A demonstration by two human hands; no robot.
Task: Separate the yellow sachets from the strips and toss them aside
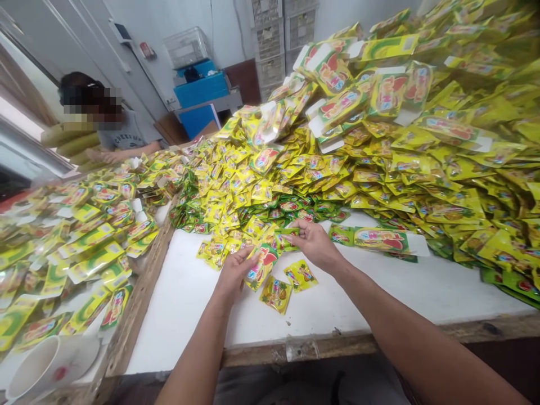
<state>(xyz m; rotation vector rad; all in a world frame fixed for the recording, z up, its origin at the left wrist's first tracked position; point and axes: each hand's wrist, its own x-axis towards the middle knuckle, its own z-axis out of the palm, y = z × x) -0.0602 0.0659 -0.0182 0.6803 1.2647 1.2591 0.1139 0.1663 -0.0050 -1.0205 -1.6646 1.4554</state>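
Note:
My left hand (237,271) is closed on a small printed box (262,264), green and yellow with a watermelon picture. Between the fingers of my right hand (316,243) is a green sachet (287,239), at the upper end of that box; whether it is partly inside I cannot tell. Just below on the white tabletop (329,306) lie two yellow sachets, one with a pineapple picture (275,294) and one beside it (301,275). To the right of my right hand another box (382,240) lies flat with its white end flap open, next to a green sachet (341,234).
A large heap of yellow sachets (439,197), with boxes on top, fills the back and right. Beyond a wooden divider (143,298), many boxes (93,261) lie on the left, near a white mug (54,363). Another person (126,135) is at the far left.

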